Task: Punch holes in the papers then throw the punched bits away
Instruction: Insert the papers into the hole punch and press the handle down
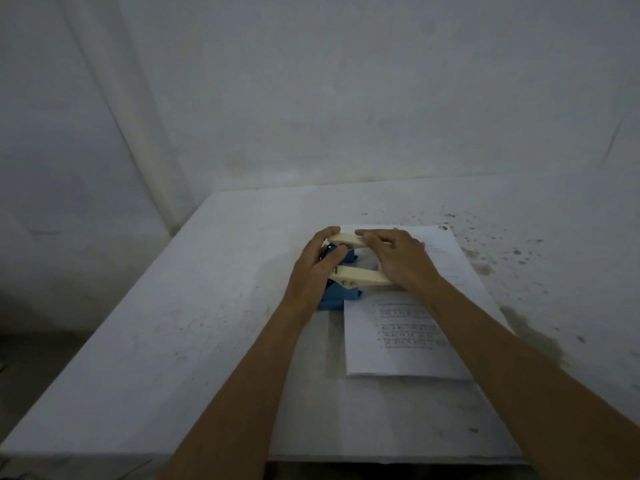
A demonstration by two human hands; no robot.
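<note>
A hole punch (349, 276) with a blue base and a cream U-shaped lever stands at the left edge of a stack of printed papers (398, 337) on a white table (173, 323). The papers' left edge sits inside the punch. My left hand (313, 268) grips the punch's left side, fingers curled over the lever's hinge end. My right hand (398, 258) lies palm down on the lever's right end, covering it and part of the papers.
The table's right part is speckled with dark stains (519, 258). A pale wall (311, 98) rises right behind the table's far edge. Left of the table the floor is dark.
</note>
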